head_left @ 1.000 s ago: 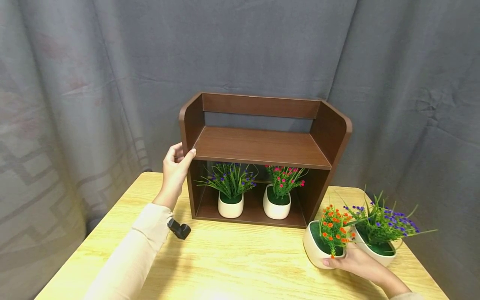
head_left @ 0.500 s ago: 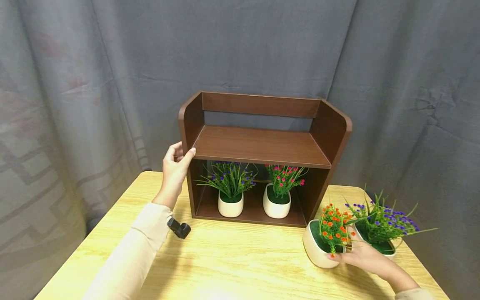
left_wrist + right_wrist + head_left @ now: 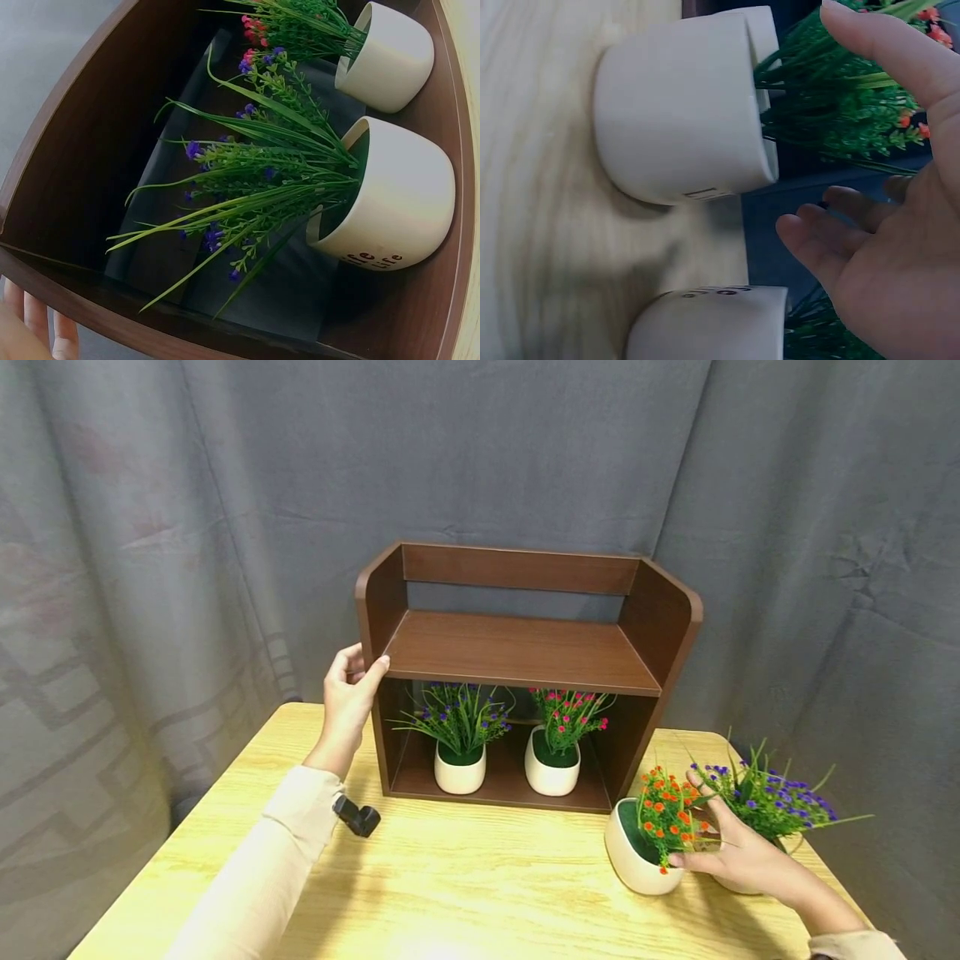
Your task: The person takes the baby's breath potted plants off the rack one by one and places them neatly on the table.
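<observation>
My left hand (image 3: 347,703) grips the left side panel of a brown two-tier wooden shelf (image 3: 525,652), thumb on the front edge and fingers behind. Beside the shelf's right end stands a white pot (image 3: 636,864) with orange flowers. My right hand (image 3: 746,858) is just right of this pot, fingers spread, the thumb near its rim; whether it touches is hard to tell. In the right wrist view, a gap shows between the fingers (image 3: 810,244) and the pot (image 3: 682,112). Behind that hand is a purple-flowered potted plant (image 3: 780,802), its pot mostly hidden.
On the lower shelf stand a purple-flowered potted plant (image 3: 460,768) and a pink-flowered one (image 3: 553,768). The upper shelf bears nothing. A light wooden table (image 3: 465,877) carries everything, with grey curtains (image 3: 525,452) behind. A black device (image 3: 357,816) sits at my left wrist.
My right hand has let go of the orange-flowered pot and drawn back to the right, its fingers spreading. The pot stays in place. My left hand keeps its grip on the shelf.
</observation>
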Motion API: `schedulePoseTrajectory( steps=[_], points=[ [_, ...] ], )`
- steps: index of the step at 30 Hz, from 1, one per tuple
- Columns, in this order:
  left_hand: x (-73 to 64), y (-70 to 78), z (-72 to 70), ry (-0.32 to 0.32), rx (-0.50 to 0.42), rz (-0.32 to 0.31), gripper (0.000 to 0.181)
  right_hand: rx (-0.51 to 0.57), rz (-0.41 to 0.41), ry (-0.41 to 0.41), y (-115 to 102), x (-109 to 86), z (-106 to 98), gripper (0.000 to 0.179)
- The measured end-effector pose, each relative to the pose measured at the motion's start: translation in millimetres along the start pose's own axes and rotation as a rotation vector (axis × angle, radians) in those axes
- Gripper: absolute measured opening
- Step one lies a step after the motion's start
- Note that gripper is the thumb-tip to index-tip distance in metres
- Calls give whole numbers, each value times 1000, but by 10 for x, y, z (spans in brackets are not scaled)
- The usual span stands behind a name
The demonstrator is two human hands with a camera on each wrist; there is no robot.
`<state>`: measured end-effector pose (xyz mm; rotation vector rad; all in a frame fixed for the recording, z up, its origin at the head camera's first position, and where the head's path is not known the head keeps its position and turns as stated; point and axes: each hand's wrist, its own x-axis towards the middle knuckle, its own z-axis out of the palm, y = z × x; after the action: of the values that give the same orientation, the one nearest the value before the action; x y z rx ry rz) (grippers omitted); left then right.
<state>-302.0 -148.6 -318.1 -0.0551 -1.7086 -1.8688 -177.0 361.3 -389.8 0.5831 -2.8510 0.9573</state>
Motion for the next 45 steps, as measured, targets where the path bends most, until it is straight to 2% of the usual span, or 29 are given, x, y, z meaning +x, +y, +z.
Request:
schedulePoseTrajectory(
  steps=[3,12,17,22,30,38,45],
  points=[
    [-3,6,1,-3,6,-3,39,3,-74,47,1,29,-26,117],
    [3,-16,-8,-4,6,-6,40,114,-191,49,38,78,-152,118],
    [1,-12,-10,-5,-3,-3,39,161,-227,24,-31,125,-277,119],
    [1,-5,-8,-3,-7,5,37,140,-253,21,-143,179,-405,118],
    [15,-16,-31,3,6,17,40,107,-202,36,-341,338,-582,104],
    [17,-19,-23,-3,2,24,40,130,-163,37,-462,497,-640,97],
    [-3,-7,-6,-6,-13,17,38,115,-78,42,-536,655,-691,92]
  ],
)
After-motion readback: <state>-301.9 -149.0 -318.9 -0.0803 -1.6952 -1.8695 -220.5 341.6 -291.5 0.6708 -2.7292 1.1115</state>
